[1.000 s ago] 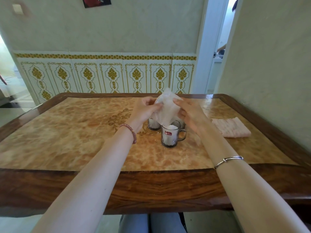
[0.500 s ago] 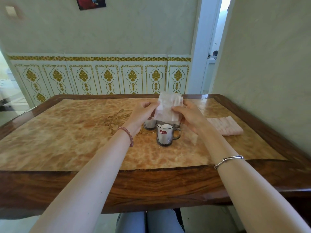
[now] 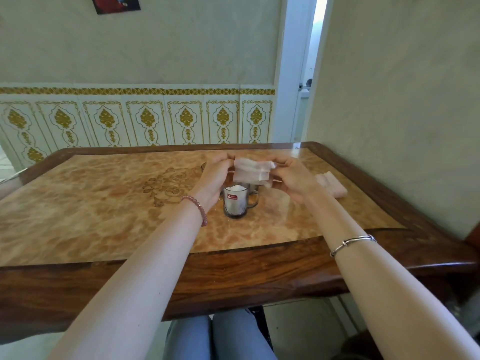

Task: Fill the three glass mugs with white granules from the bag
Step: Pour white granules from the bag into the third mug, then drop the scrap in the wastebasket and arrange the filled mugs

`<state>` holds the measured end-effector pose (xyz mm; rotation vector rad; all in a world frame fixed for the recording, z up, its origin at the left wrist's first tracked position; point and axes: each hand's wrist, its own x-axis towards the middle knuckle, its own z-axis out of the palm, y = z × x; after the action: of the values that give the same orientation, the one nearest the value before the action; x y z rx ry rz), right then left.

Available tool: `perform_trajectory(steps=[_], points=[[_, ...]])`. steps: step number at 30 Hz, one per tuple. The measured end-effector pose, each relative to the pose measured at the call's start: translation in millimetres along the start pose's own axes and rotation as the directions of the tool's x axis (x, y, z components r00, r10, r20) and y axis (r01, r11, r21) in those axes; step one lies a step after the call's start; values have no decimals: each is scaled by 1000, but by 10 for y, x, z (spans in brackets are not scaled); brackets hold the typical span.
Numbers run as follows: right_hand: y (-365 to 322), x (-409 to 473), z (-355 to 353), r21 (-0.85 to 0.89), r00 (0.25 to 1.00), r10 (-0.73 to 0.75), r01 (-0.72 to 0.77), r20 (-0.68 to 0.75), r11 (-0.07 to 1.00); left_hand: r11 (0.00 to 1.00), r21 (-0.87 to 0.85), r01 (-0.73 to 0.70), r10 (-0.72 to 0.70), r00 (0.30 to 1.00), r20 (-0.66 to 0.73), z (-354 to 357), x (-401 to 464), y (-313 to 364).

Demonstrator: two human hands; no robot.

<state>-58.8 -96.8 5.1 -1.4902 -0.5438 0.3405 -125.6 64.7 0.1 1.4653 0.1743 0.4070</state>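
Holding the bag (image 3: 253,172) stretched flat between them, both hands pinch its ends: the left hand (image 3: 217,178) at the left edge, the right hand (image 3: 292,179) at the right. It hangs just above the mugs, likely so that any last granules fall among them rather than on the table (image 3: 104,203). The bag looks folded and nearly empty. The front mug (image 3: 236,202) stands heaped with white granules; two more sit behind it, mostly hidden, so their fill cannot be judged. A folded cloth (image 3: 331,184) lies well to the right.
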Motion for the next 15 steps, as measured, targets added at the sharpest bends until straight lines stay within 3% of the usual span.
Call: perform_trajectory(steps=[5, 9, 12, 15], points=[[16, -163, -143, -104, 1000, 28, -28, -5, 994, 1000, 9, 15, -16, 998, 63, 143, -57, -75], [26, -276, -288, 91, 991, 71, -61, -111, 994, 994, 79, -73, 65, 993, 103, 344, -132, -100], [53, -361, -440, 246, 959, 206, -156, -193, 957, 989, 88, -122, 113, 989, 100, 528, -228, -120], [91, -511, -623, 275, 943, 265, -206, -199, 939, 976, 141, -168, 154, 982, 107, 714, -312, -186]])
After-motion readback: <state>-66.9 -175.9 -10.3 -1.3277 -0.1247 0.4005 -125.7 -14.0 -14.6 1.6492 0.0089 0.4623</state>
